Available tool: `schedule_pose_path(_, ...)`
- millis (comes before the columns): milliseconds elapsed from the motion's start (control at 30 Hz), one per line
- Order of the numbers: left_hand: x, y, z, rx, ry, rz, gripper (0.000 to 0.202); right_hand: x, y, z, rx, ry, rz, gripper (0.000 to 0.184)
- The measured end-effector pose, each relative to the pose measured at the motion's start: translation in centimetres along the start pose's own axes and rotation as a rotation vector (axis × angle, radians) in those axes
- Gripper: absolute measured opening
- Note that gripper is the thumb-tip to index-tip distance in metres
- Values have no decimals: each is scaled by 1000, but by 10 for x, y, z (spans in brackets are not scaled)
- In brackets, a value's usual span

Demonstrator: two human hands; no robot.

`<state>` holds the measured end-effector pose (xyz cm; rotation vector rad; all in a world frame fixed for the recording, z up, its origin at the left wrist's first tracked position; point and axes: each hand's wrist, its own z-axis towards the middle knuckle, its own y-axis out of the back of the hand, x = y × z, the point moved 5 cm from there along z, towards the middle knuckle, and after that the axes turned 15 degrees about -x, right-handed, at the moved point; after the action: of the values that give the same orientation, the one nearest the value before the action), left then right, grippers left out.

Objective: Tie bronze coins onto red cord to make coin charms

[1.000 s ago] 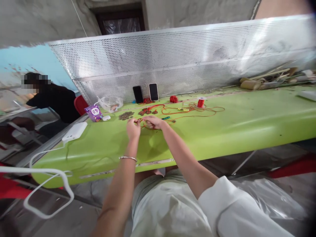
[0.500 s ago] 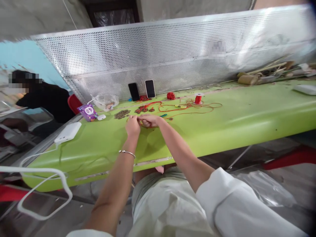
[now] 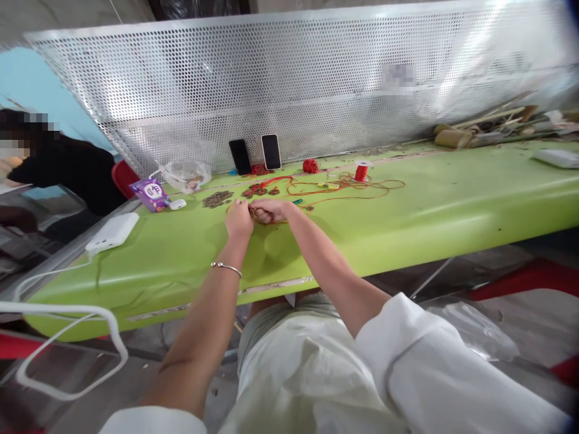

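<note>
My left hand [image 3: 239,220] and my right hand [image 3: 270,210] meet over the green table [image 3: 407,211], fingers pinched together on a length of red cord [image 3: 316,191] that trails off to the right. A thin bangle circles my left wrist. A pile of brown coins [image 3: 217,198] lies just beyond my left hand. Knotted red pieces [image 3: 259,191] lie behind my right hand. Both hands are closed; what else sits between the fingertips is too small to tell.
Two phones [image 3: 256,154] lean on the perforated metal screen [image 3: 289,90]. A red spool [image 3: 360,172], a red cord ball [image 3: 310,165], a plastic bag [image 3: 185,175], a purple packet [image 3: 150,193] and a white power bank [image 3: 113,231] are on the table. A person in black sits at left [image 3: 58,169].
The two hands have drawn closer together on the cord. The view has tilted down slightly, so everything sits a little higher on the table.
</note>
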<state>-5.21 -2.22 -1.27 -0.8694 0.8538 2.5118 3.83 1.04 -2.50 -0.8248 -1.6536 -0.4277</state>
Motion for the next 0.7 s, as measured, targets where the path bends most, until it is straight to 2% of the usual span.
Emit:
schedule_pose_path(500,-6,-4,1,62,-109,199,15,0,1,4,-12,52,-70,42)
schedule_pose_path(700,-7,-6,1,72,-140,250,18,2,7,1,-109,194,-122,41)
